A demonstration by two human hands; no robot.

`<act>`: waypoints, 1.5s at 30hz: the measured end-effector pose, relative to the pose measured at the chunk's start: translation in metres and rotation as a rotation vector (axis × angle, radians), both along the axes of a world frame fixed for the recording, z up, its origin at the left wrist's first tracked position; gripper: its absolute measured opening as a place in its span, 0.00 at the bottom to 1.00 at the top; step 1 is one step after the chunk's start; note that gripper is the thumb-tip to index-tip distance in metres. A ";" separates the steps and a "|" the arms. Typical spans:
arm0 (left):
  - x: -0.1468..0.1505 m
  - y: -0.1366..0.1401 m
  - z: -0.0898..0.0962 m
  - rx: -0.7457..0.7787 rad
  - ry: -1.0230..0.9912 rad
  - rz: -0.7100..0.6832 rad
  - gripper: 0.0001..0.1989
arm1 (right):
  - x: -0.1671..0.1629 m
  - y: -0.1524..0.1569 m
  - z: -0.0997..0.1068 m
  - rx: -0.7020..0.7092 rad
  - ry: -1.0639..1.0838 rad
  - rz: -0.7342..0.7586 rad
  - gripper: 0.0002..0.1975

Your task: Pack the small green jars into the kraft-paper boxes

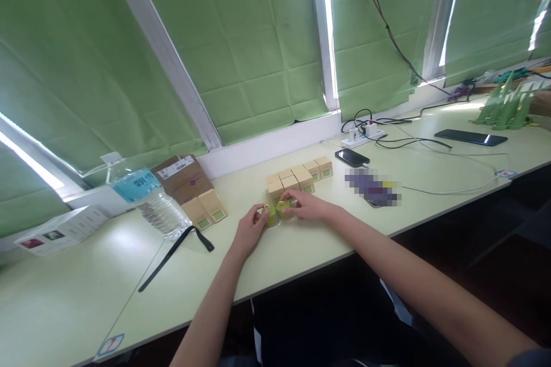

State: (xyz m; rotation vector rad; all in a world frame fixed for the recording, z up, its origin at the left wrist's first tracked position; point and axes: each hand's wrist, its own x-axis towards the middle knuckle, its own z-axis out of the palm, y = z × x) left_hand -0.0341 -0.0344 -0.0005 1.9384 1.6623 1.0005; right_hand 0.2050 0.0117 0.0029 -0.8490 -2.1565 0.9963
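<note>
Two hands meet over a small yellow-green object [278, 211] on the pale tabletop [301, 252]. The left hand [249, 229] curls its fingers around the object's left end, while the right hand [307, 205] closes on its right end, so the object sits pinched between both sets of fingertips; what exactly it is cannot be told. Just beyond the hands stands a cluster of small tan boxes [299, 176] with green labels. Two more tan boxes [205, 211] lie to the left of the left hand, beside a water bottle [148, 195] and a black strap [174, 255]. Past the right hand rests a dark phone [352, 157], with a power strip [362, 136] farther off.
</note>
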 end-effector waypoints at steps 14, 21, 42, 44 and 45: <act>-0.002 -0.004 -0.003 0.017 0.012 -0.082 0.24 | 0.001 0.000 -0.002 0.113 -0.039 0.019 0.21; -0.023 0.001 0.023 0.134 -0.201 0.263 0.28 | 0.001 -0.002 0.001 0.053 -0.049 -0.025 0.27; -0.075 0.016 0.130 -0.125 0.941 0.416 0.14 | 0.004 0.005 0.000 0.221 0.119 -0.116 0.27; -0.066 0.008 0.139 -0.098 0.953 0.379 0.13 | 0.004 0.006 0.000 0.245 0.151 -0.124 0.27; -0.061 0.004 0.144 -0.081 0.947 0.346 0.13 | 0.003 0.007 -0.001 0.252 0.163 -0.129 0.27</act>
